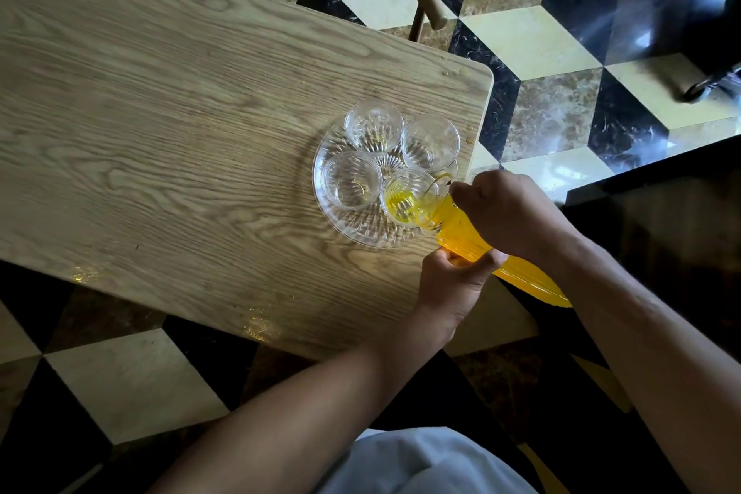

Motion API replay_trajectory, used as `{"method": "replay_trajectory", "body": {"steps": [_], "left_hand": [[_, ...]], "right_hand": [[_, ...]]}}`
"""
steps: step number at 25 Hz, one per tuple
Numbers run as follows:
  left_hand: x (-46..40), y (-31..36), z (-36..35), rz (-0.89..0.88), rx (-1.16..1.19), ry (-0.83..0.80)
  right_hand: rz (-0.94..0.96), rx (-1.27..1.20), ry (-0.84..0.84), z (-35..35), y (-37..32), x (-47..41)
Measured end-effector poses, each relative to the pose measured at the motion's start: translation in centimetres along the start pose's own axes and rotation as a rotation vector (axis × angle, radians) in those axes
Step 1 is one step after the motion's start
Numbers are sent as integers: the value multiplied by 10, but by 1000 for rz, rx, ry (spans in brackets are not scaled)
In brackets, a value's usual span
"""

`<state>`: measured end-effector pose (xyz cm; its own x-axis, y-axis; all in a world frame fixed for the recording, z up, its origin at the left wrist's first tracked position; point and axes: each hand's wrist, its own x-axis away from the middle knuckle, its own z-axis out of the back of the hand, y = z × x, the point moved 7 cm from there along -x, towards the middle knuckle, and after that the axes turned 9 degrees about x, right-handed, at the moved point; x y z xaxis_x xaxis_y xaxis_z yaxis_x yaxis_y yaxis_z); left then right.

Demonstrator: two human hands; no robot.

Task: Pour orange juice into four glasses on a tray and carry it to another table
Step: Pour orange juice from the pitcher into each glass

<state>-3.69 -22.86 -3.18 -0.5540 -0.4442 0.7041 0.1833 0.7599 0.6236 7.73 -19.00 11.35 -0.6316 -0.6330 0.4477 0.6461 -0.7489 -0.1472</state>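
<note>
Both hands gripped the tilted juice carafe [461, 231], left hand [453, 285] beneath, right hand [509, 217] near its neck; a slow tilt over the nearest glass [409, 198] would avoid splashing the glass tray [341, 221].

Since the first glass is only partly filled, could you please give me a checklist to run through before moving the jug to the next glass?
1. Both hands on the jug: left hand underneath, right hand near the neck: ok.
2. Spout over the nearest glass: ok.
3. That glass full: not ok, only a little juice.
4. Other three glasses upright on the tray: ok.
5. Tray fully on the table: ok, though near the edge.
6. Juice enough for four: cannot tell.
</note>
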Motion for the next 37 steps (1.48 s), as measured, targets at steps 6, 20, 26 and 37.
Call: {"method": "replay_trajectory", "body": {"steps": [6,20,26,37], "left_hand": [[-4,-2,-2,14,39,9],[1,-1,-5,41,54,-19],[0,-3,-4,43,46,-13],[1,-3,-8,60,63,-34]], "right_hand": [[1,-4,-3,2,-1,-2],[-9,31,-7,2,-2,-2],[1,32,-9,3,-3,-2],[-8,68,20,3,-1,-6]]}}
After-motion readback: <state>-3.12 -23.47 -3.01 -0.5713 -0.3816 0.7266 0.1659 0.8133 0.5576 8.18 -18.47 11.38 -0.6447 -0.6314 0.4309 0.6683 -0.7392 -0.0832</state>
